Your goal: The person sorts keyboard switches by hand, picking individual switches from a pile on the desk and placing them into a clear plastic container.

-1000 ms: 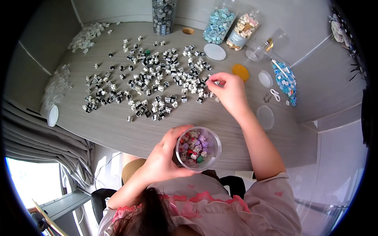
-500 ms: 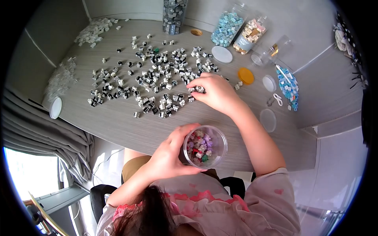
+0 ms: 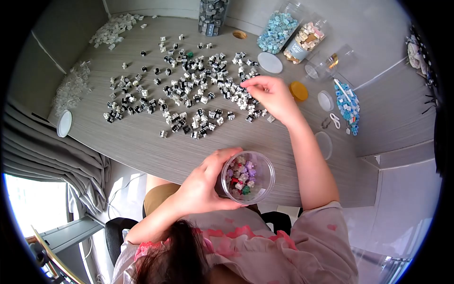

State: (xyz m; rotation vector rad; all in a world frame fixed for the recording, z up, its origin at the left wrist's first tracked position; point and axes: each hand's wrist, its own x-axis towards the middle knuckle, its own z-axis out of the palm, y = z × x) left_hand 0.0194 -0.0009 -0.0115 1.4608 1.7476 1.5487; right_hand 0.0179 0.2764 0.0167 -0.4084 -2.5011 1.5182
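My left hand (image 3: 202, 183) is wrapped round a clear plastic jar (image 3: 270, 182), its open mouth facing up at the table's front edge. Purple, whitish, red and green keyboard switches (image 3: 242, 176) lie at the bottom of it. Over the right side of a wide scatter of black-and-white keyboard switches (image 3: 191, 90) is my right hand (image 3: 274, 97). Its thumb and forefinger are pinched together above the switches; whatever may be between the fingertips is too small to make out. One green switch (image 3: 190, 55) shows among the black and white ones.
White keycaps (image 3: 116, 31) and clear pieces (image 3: 72, 87) lie in heaps at the left. Along the back stand a jar of grey keycaps (image 3: 213, 19) and tilted jars of blue (image 3: 276, 31) and cream keycaps (image 3: 305, 42). Blue keycaps (image 3: 348, 106), scissors (image 3: 335, 121) and a yellow lid (image 3: 298, 91) lie right.
My right hand has moved right and slightly back, and its fingers have drawn closer together. Switches by the hand have shifted right. My left hand keeps the jar in place.
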